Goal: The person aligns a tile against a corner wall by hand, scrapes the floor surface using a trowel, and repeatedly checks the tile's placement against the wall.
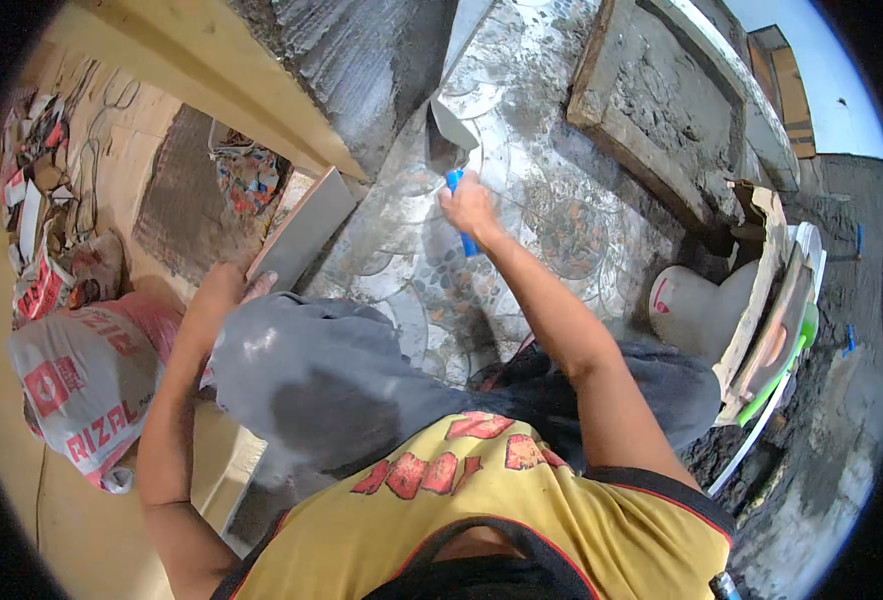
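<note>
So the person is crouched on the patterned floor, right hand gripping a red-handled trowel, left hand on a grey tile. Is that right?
Not quite: the head view shows the trowel handle in the right hand is blue, not red. The left hand does rest on the grey tile, above the patterned floor.

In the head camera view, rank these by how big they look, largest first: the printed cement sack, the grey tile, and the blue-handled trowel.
1. Printed cement sack, by far the largest, though it lies nearer the camera.
2. Grey tile, steadied by the left hand.
3. Blue-handled trowel, held in the right hand; the tile appears only slightly larger than it.
</note>
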Demonstrator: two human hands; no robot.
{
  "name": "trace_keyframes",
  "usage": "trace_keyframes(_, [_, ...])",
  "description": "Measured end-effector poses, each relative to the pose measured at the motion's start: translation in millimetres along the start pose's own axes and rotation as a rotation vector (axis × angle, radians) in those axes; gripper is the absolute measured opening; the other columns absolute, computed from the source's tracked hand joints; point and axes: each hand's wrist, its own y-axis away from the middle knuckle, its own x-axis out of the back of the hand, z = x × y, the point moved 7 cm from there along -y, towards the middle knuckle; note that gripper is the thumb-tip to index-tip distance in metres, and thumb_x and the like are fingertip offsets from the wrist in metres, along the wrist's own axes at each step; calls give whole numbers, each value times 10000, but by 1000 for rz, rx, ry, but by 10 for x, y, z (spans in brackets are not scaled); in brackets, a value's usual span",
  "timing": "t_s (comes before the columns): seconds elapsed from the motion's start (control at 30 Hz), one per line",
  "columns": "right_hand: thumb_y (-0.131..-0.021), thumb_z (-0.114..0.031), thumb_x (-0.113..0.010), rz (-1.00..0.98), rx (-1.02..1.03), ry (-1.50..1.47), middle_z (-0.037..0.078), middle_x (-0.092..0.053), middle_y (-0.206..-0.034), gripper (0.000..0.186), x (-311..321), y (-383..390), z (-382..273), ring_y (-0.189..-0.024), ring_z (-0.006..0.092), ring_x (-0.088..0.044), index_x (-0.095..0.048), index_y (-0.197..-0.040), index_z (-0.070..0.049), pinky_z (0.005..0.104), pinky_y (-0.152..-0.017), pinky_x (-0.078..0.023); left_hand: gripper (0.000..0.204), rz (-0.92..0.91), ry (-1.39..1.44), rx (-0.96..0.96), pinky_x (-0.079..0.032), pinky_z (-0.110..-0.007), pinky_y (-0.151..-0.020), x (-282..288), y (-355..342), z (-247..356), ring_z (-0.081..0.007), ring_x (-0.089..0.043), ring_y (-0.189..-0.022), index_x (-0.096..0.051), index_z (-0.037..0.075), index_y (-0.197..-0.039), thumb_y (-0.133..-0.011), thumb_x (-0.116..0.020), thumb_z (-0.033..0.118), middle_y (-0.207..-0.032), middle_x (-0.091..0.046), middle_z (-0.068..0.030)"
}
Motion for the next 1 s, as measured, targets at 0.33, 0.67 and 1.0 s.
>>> trace_keyframes(0.33, [-953,-335,-515,64,225,79,343,-644,-842,415,-24,-208,233,-792,523,-640,-449,-1059,61,587,-716,-505,491,9,-67,-4,-483,-481,-750,61,42,88,-445,-645,-808,-623,-67,-1090,-920,-621,393,-865,-633,-319])
trace_keyframes(0.67, [-938,-294,-519,80,292,80,355,-648,-902,406,-86,-277,201,-882,511,-643,-478,-1066,89,564,-802,-512,511,-3,-52,143,-479,-482,-742,102,76,111,-449,-643,-808,-634,-75,-1046,-902,-638,415,-848,-632,-329])
trace_keyframes(1.0, [-951,-352,-519,48,127,55,366,-639,-855,452,2,-221,276,-855,531,-634,-471,-1061,83,580,-774,-507,426,53,-47,38,-481,-490,-725,56,62,93,-455,-633,-757,-640,-45,-1072,-900,-627,344,-753,-621,-288])
